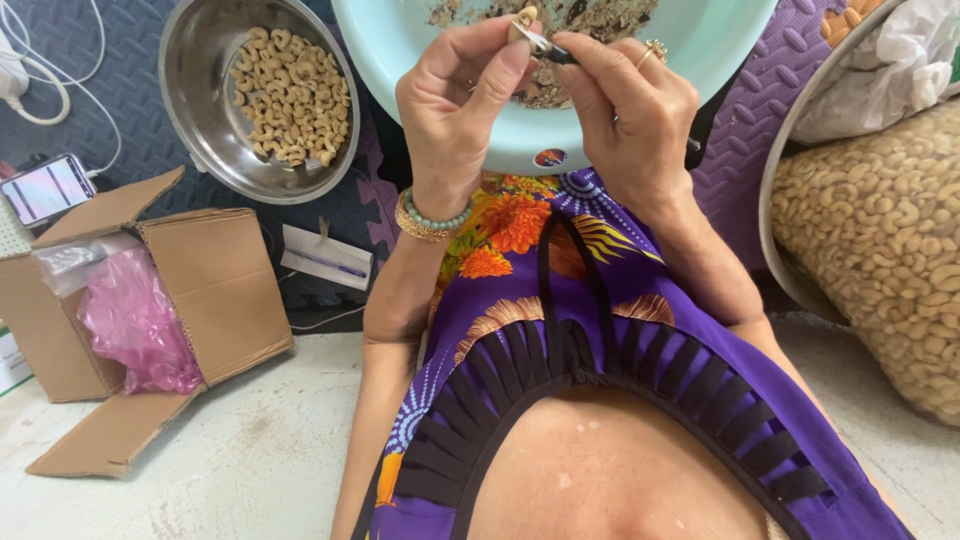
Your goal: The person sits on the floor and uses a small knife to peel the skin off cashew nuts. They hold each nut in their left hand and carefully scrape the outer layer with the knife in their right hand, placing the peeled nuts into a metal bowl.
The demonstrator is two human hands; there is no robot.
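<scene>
The left hand [455, 105] pinches a cashew [522, 24] between thumb and fingertips, above the pale green basin [720, 40]. The right hand [630, 110] has its fingers pressed together around a small knife [545, 45], and the blade touches the nut. The basin holds peel scraps [590, 18] (brown and flaky). To the left stands a steel bowl [200, 110] with peeled cashews [290, 95], near a cardboard box [210, 290]. At right is a big sack [890, 250] of nuts.
</scene>
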